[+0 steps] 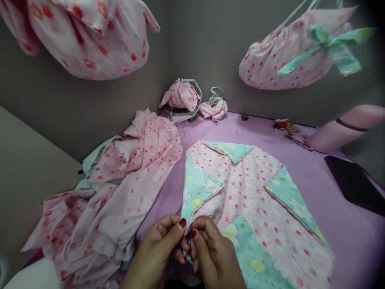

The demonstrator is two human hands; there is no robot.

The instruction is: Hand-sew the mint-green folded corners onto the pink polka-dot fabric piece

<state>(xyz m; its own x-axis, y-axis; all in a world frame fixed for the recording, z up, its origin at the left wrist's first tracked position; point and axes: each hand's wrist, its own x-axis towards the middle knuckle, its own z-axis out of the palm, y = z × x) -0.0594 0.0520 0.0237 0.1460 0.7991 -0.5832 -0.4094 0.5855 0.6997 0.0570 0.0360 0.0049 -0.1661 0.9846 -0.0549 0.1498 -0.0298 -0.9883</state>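
The left hand (159, 247) and right hand (212, 249) are pinching a left-hand edge of the folded floral cloth (243, 188) between thumbs and fingers, close together; whether a needle is there, I cannot tell. The cloth is lying on the table (204, 128), spilling toward the person. Working well here probably means matching the layers and easing out puckers — short grips, light tension. A pink fabric heap (132, 180) is crowding the left; scissors (299, 141) and a pink bottle (343, 128) are resting far right — well clear. Bulging bags (90, 44) (288, 60) are hanging above.
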